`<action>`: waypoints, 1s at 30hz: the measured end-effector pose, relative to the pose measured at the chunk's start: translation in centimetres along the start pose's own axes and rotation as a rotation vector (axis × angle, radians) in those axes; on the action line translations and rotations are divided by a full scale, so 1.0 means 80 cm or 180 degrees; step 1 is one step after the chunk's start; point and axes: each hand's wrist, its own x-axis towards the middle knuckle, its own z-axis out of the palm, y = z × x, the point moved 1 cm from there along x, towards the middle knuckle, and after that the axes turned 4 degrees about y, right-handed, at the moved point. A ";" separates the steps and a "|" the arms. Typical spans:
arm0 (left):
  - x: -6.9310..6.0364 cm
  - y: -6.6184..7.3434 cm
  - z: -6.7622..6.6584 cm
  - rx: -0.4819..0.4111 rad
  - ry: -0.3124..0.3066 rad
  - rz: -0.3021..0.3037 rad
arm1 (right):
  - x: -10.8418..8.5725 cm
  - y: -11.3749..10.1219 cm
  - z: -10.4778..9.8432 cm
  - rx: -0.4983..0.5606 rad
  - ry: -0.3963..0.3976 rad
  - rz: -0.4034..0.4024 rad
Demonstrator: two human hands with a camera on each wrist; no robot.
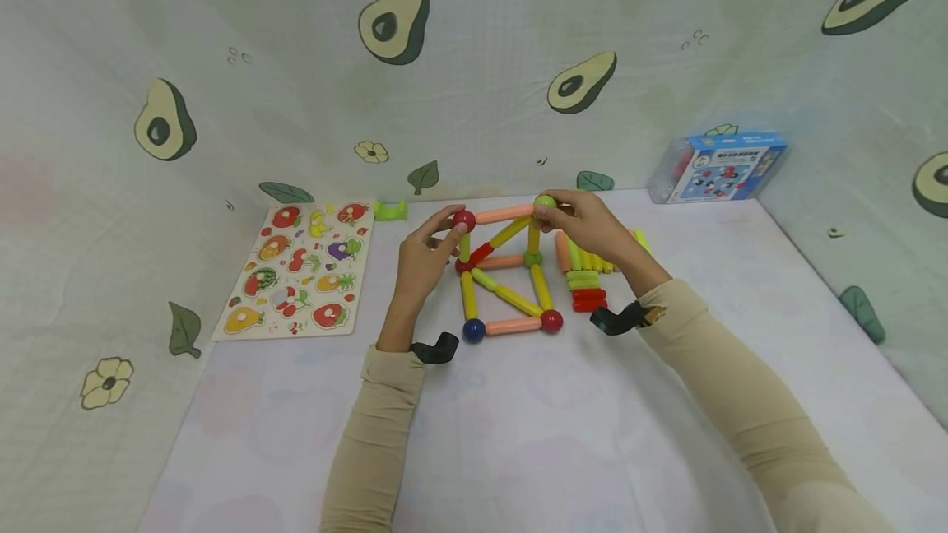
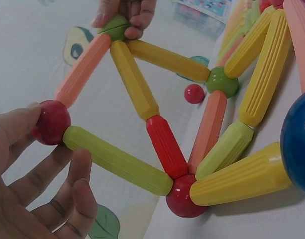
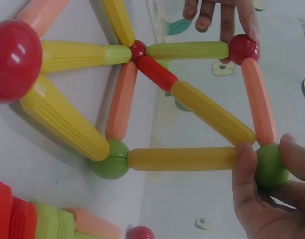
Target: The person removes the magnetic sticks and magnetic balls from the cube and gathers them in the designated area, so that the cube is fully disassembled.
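Observation:
A frame of ridged plastic sticks joined by balls stands on the table, one square lying flat and another upright behind it. My left hand (image 1: 424,257) pinches the red ball (image 2: 54,122) at the upper left corner. At the upper right, my right hand (image 1: 588,224) holds the green ball (image 3: 271,166) between thumb and fingers. A pink stick (image 1: 505,214) links these two balls. The red-and-yellow diagonal (image 2: 135,77) runs from the green ball down to the lower red ball (image 2: 186,196). A blue ball (image 1: 474,331) and another red ball (image 1: 551,321) form the near corners.
Spare sticks (image 1: 587,278) lie in groups right of the frame, with a loose red ball (image 2: 194,93) behind. To the left lies a fruit picture board (image 1: 307,270), beside a small green piece (image 1: 390,210). A blue box (image 1: 718,167) stands against the back cloth.

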 end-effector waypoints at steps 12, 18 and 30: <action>-0.001 0.000 0.001 0.0144 0.0005 -0.0023 | -0.008 0.001 0.011 -0.0450 0.0658 0.0075; -0.002 -0.001 -0.001 0.0139 0.0040 -0.0025 | -0.007 0.001 0.008 -0.0681 0.1062 -0.0134; -0.001 0.001 0.002 0.0058 0.0005 0.0020 | -0.009 0.041 -0.049 -0.0856 0.1065 0.0207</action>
